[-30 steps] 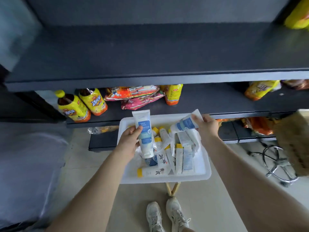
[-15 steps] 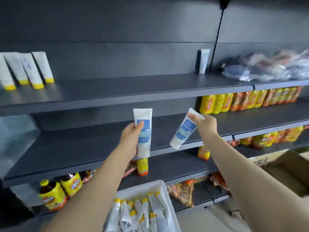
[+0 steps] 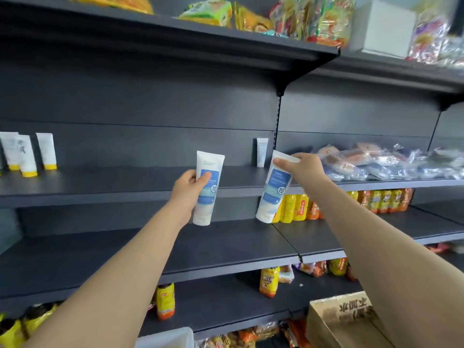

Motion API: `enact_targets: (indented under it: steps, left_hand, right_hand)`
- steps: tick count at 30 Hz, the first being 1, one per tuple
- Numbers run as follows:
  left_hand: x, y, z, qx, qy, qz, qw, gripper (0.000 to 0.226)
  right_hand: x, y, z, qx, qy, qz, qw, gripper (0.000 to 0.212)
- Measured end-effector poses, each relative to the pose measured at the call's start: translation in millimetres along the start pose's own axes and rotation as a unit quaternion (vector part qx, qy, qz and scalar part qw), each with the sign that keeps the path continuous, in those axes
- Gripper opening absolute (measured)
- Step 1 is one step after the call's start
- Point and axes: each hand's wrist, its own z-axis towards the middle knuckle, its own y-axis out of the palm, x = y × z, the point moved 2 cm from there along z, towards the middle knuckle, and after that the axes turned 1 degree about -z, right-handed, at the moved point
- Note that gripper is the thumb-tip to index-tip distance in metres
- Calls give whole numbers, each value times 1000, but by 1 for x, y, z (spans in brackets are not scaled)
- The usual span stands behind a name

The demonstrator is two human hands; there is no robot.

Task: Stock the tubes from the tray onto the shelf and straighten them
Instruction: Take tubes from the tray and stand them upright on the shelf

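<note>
Update: both hands are up from the tray and now at target-shelf height. A second ago they were down in the tray picking; half a second ago they were level with the shelf below.

Left hand: fingers wrapped round the middle of a white/blue tube, thumb across the label. Tube upright, crimp end up, cap end down.

Right hand: pinching the crimped top of a second tube, which hangs tilted, cap end swung down and to the left.

Both tubes are in the air in front of the shelf, their lower halves below its front edge. Neither is set down yet.

The view has tilted up with the lift; only a corner of the tray shows at the bottom, contents out of view.

On the shelf: one matching small tube stands at the back by the upright, between the two held tubes. A group of yellow-capped tubes stands far left. Bagged goods fill the right section.

Read: the pick is done, the transfer is nearly done, and placing is next. Both tubes need to go up over the edge and land cap down. My guess is beside the matching tube, since the labels match.

Risk: the right tube is held only by its crimp and is off vertical, so it probably needs righting before release or it tips. Straightening comes after that.
</note>
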Motion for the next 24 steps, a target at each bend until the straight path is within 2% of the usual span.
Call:
enact_targets:
  steps: [5,11,17,22,24]
  left_hand:
    - [9,50,7,-1,5,-6,1000,10]
    - [10,94,57,-18,13,-3,1000,20]
    - [-2,132,147,-47,39,-17,998,8]
    - [-17,159,227,-56,41,-13,997,14]
    - [-29,169,250,-56,37,-9,998,18]
  right_hand:
    - [4,-44,25,-8,-28,-17,999,24]
    - [28,-64,91,-2,-28,-43,999,24]
    - [57,-54,176,21,-28,-63,997,30]
    - [83,-32,255,19,-21,-62,998,33]
    - [94,-25,280,16,-21,-66,997,24]
